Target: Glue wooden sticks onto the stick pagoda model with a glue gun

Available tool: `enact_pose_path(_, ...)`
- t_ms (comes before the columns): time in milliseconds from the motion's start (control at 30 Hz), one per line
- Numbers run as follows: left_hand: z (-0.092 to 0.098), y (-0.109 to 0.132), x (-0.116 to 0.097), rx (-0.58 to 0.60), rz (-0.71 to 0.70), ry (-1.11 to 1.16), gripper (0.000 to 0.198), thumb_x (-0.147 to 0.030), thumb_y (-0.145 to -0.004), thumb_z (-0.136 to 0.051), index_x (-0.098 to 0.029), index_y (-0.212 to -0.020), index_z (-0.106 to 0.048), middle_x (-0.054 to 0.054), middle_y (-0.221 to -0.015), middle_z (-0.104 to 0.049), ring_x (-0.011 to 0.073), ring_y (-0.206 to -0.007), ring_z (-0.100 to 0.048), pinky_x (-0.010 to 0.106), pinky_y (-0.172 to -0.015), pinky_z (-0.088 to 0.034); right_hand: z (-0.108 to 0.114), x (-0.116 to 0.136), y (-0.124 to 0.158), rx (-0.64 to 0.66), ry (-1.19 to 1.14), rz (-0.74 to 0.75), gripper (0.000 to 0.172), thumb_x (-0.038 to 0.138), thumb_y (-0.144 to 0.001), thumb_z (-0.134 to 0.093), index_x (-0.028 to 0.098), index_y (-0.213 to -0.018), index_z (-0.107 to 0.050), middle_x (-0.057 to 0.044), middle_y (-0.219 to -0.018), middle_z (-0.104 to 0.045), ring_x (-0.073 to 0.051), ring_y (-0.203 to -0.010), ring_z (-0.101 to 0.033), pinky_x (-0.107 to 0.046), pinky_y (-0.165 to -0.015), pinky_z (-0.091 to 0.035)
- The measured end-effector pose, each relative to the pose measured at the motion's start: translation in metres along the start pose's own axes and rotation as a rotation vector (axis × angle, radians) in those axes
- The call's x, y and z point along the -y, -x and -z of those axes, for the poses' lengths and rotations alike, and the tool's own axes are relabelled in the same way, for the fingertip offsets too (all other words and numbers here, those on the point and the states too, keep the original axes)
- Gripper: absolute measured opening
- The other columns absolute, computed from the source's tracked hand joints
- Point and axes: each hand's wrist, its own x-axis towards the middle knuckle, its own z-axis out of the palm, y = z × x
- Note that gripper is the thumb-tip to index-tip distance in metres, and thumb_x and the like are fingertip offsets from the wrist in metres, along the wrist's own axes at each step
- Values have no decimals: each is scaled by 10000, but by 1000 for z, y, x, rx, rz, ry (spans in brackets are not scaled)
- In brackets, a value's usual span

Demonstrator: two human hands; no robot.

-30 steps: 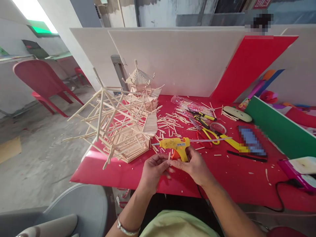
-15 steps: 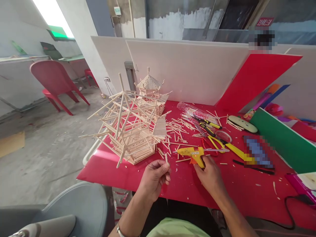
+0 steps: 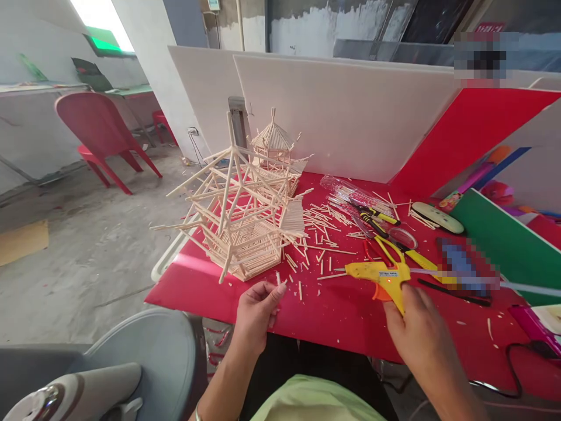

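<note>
Between thumb and fingers, my left hand [image 3: 259, 309] pinches a short wooden stick [image 3: 277, 278] in front of the table's near edge. My right hand [image 3: 418, 324] is wrapped round the handle of a yellow hot glue gun [image 3: 380, 273], whose nozzle points left. A clear glue stick [image 3: 464, 278] runs out of the gun's back. Just beyond my left hand stands an open pavilion frame [image 3: 239, 219] of wooden sticks on a slatted base. Behind it is a smaller pavilion [image 3: 274, 140] with a slatted roof. Loose sticks [image 3: 322, 228] lie scattered to their right.
Pliers [image 3: 372, 219], a yellow-handled tool [image 3: 421, 263] and a clear bag of sticks [image 3: 350, 190] lie on the red tabletop [image 3: 307, 318]. A green board [image 3: 504, 245] stands at right, white boards [image 3: 342, 117] behind. A grey stool [image 3: 153, 345] with a flask [image 3: 83, 392] is at lower left.
My right hand has moved right with the glue gun, away from my left hand. My left hand has shifted slightly left, still pinching the stick. The view has tilted a little.
</note>
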Motion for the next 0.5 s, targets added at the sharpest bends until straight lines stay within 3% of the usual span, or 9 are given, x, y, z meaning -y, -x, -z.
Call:
enact_pose_path(133,-12,-2,2,97,-73,-95,475,-551,-648,-794,-175,-584,-511,-58,-447,-489,42,-352,-362,172,-371,-243,-31,-26,-22,179,-86,-33,326,381,-837,-454,157,-987,-639,-153,-858,-675,-301,-774,-664,-386,-642,-495)
enact_pose_path(233,-16,-2,-1,140,-159,-207,485,-578,-683,-753,-180,-560,-505,-59,-440,-446,59,-382,-364,195,-408,-270,-27,-19,-31,152,-31,-8,360,399,-812,-523,142,-1005,-685,-188,-908,-690,-342,-831,-662,-433,-677,-488)
enact_pose_path(300,-17,-3,-2,154,-235,-274,480,-571,-697,-743,-181,-549,-505,-66,-448,-398,67,-418,-341,206,-428,-265,-11,1,-33,98,-61,33,365,400,-822,-543,173,-1062,-697,-192,-1030,-692,-359,-945,-643,-468,-763,-481)
enact_pose_path(367,-19,-3,-2,170,-290,-324,467,-551,-717,-733,-181,-545,-506,-65,-467,-376,73,-448,-319,216,-441,-254,6,33,-35,147,-330,77,337,421,-872,-526,238,-1097,-698,-133,-1105,-694,-306,-998,-636,-425,-816,-486)
enact_pose_path(433,-22,-2,-2,193,-336,-365,448,-521,-743,-723,-178,-546,-513,-57,-488,-383,80,-475,-322,222,-458,-258,13,69,-38,370,-726,82,303,438,-879,-569,264,-1087,-703,-82,-1088,-704,-244,-969,-640,-348,-793,-498)
enact_pose_path(500,-23,0,-4,210,-371,-390,436,-493,-760,-721,-174,-544,-516,-49,-504,-399,84,-495,-338,221,-474,-269,9,99,-44,598,-1043,51,253,429,-833,-658,246,-994,-727,-44,-950,-712,-199,-857,-633,-295,-722,-488)
